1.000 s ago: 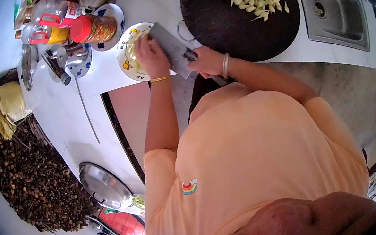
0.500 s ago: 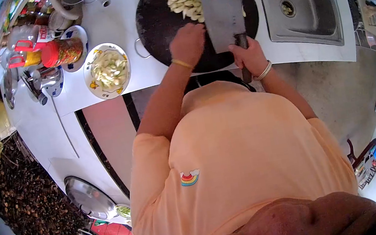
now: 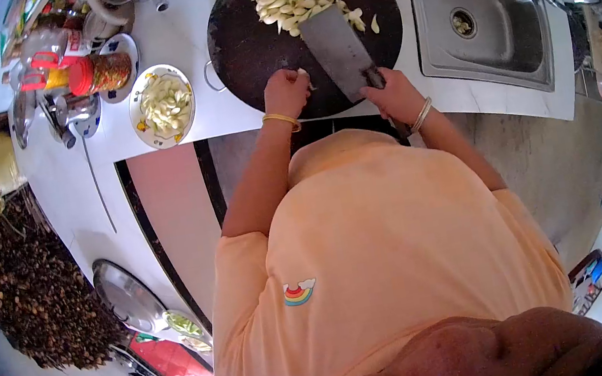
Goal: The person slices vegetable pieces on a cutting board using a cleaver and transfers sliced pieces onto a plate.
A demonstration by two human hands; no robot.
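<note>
My left hand (image 3: 287, 93) is closed over the lower left part of a round dark chopping board (image 3: 247, 47), with a small pale clove of garlic between its fingertips. My right hand (image 3: 395, 98) grips the handle of a wide cleaver (image 3: 337, 52). The cleaver's blade lies over the board, its far end beside a heap of pale garlic cloves (image 3: 291, 0). One clove (image 3: 374, 23) sits apart to the right of the blade. Left of the board, a patterned white plate (image 3: 138, 119) holds more pale garlic pieces.
A metal sink (image 3: 482, 41) with a faucet is at the right. Jars with red lids (image 3: 80, 76), small plates and metal containers crowd the back left. A metal lid (image 3: 129, 294) lies on the left counter. A metal ring handle sticks out from the board's left side.
My left hand has left the plate and come to the board, now holding a clove. My right hand has carried the cleaver from beside the plate onto the board, its blade now tilted left.
</note>
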